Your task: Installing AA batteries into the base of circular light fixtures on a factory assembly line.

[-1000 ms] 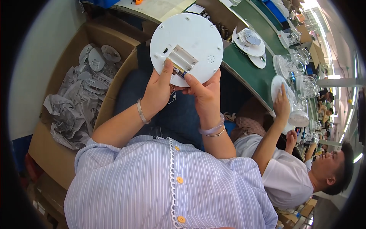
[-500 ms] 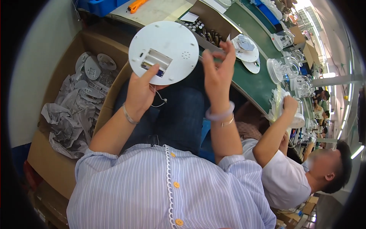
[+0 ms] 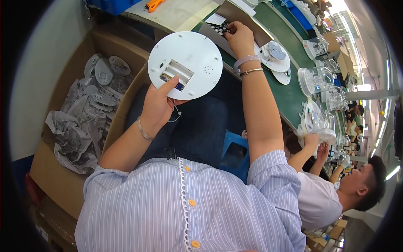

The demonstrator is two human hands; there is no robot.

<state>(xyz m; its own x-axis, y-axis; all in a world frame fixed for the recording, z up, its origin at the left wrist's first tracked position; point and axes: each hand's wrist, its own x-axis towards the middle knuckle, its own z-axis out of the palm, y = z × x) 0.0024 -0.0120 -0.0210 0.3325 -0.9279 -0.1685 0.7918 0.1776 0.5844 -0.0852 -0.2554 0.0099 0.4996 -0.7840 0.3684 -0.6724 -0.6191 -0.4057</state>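
My left hand [image 3: 157, 105] holds a round white plastic base [image 3: 189, 54] above my lap, its thumb pressing at the open battery compartment [image 3: 178, 74]. One battery [image 3: 167, 77] shows in the compartment beside the thumb, and bare slots lie above it. A thin white cord [image 3: 176, 119] dangles beneath the base. My right hand [image 3: 241, 40] reaches into a cardboard box of batteries [image 3: 219, 28] on the bench, its fingers curled and pinched among the battery ends. What lies between those fingertips is hidden.
A large carton [image 3: 63, 176] at my left holds crumpled paper and white discs. On the green bench [image 3: 289, 103] stand clear domes [image 3: 315, 80] and stacked white discs [image 3: 275, 59]. An orange cutter [image 3: 153, 5] lies at the far edge. A co-worker [image 3: 319, 189] sits at my right.
My right hand has moved up and away from beside the base into the battery box, and its spread fingers have closed. The base has shifted slightly right and down with my left hand.
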